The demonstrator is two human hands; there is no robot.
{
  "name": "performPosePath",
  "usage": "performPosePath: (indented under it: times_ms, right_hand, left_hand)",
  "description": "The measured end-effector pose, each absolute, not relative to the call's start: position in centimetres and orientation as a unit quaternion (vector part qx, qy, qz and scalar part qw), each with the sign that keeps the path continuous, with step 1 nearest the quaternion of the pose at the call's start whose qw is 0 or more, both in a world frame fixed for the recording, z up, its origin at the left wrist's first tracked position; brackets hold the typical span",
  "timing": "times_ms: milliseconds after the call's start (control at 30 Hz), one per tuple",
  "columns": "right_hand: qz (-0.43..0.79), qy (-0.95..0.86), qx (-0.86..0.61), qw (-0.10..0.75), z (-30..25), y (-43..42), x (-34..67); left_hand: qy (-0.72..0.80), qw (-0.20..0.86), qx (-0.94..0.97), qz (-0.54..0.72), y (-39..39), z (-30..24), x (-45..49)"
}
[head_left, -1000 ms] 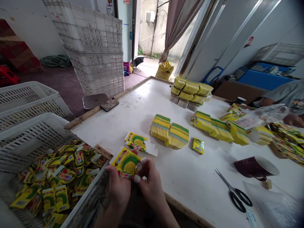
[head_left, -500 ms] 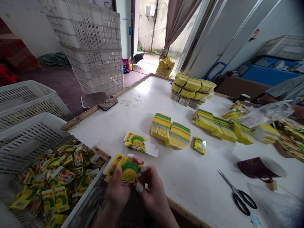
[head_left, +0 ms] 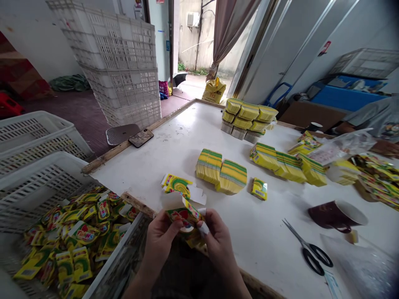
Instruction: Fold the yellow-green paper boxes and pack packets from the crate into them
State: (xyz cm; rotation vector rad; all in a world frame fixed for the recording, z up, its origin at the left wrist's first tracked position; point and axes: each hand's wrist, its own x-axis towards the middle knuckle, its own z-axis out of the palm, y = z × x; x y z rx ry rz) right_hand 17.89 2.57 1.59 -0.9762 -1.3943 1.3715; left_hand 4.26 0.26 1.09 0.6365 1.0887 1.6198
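My left hand [head_left: 160, 241] and my right hand [head_left: 218, 238] both pinch a small yellow, green and red card box [head_left: 182, 212] just over the near edge of the white table [head_left: 174, 141]. The box is half folded, with a white flap standing up on its left. Another flat yellow card [head_left: 176, 184] lies on the table right behind it. Two bundles of flat yellow cards [head_left: 221, 172] stand further back, and a single small packet [head_left: 259, 189] rests to their right.
A white crate [head_left: 40, 178] at my left holds several yellow-green sachets [head_left: 75, 232]. Empty crates [head_left: 118, 66] are stacked behind. A phone [head_left: 141, 137], scissors [head_left: 308, 249], a dark mug [head_left: 338, 214], more card bundles [head_left: 286, 162] and stacked packs [head_left: 247, 116] are on the table. Another person's arm [head_left: 370, 120] is at right.
The flat card in my hands has been turned and folded up into a box shape, with a flap now raised. My hands shifted slightly right.
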Motion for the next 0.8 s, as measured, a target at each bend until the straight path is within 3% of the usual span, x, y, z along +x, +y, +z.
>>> performPosePath:
  times_ms: [133,267,433,600,800]
  right_hand:
    - [0.459,-0.657,-0.417,0.429,2.3,3.3,19.5]
    - [0.275,-0.779,-0.384,0.411,3.5,3.9,20.7]
    - [0.175,-0.886,-0.289,0.318,4.1,3.1,20.1]
    - [0.296,-0.721,-0.44,0.447,2.2,2.5,19.2]
    - [0.703,-0.47,-0.389,0.365,0.4,2.2,17.2]
  left_hand:
    - [0.488,0.506,0.295,0.647,-0.1,1.4,2.7]
    - [0.454,0.513,0.371,0.628,-0.7,3.1,-0.2]
    - [0.524,0.491,0.552,0.424,-0.9,3.8,-0.7]
    - [0.591,0.418,0.539,0.432,-1.0,2.1,1.9]
    - [0.562,0.375,0.621,0.398,-1.5,1.3,3.4]
